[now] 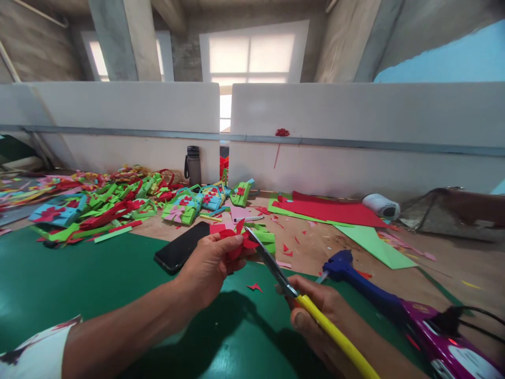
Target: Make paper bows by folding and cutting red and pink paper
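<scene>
Head view: left hand (207, 266) pinches a red flower (235, 251) above the counter (98, 284); right hand (330, 301) grasps scissors (311, 311), blades at the petals. Flower presumably light, floppy, easily torn: hold near centre. Scissors likely rigid; grip yellow handle.

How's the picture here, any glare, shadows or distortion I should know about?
Head view: the central window is nearly washed out; head view again: soft dark shadows fall on the green tabletop below the left hand; same head view: the bag near the right edge looks stretched and blurry.
</scene>
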`<action>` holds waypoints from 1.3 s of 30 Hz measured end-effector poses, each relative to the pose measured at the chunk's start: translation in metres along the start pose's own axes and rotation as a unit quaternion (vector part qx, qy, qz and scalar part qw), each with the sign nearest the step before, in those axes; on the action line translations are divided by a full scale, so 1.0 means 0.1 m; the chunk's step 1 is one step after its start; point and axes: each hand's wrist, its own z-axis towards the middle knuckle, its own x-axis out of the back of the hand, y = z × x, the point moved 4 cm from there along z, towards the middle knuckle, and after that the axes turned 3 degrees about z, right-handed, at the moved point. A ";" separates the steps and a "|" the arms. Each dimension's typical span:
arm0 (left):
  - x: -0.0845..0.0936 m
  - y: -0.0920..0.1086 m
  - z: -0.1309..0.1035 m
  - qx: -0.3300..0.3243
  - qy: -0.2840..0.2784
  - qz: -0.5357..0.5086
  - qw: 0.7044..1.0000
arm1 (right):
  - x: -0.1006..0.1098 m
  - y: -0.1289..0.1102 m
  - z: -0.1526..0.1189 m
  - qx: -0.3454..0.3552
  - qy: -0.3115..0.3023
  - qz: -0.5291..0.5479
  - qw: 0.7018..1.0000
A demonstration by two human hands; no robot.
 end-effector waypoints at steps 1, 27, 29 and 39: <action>0.00 0.00 0.00 0.001 0.003 0.002 1.000 | -0.01 -0.01 -0.01 -0.006 0.004 0.004 1.000; 0.10 -0.33 -0.02 0.079 -0.028 0.202 0.976 | 1.26 0.02 1.16 -0.144 0.146 -0.447 0.871; 0.12 -0.34 0.00 0.082 -0.028 0.194 0.977 | 1.24 0.12 1.26 -0.158 0.124 -0.460 0.865; 0.11 -0.33 0.04 0.106 -0.014 0.135 0.985 | 0.99 -0.10 1.09 -0.083 0.105 -0.555 0.821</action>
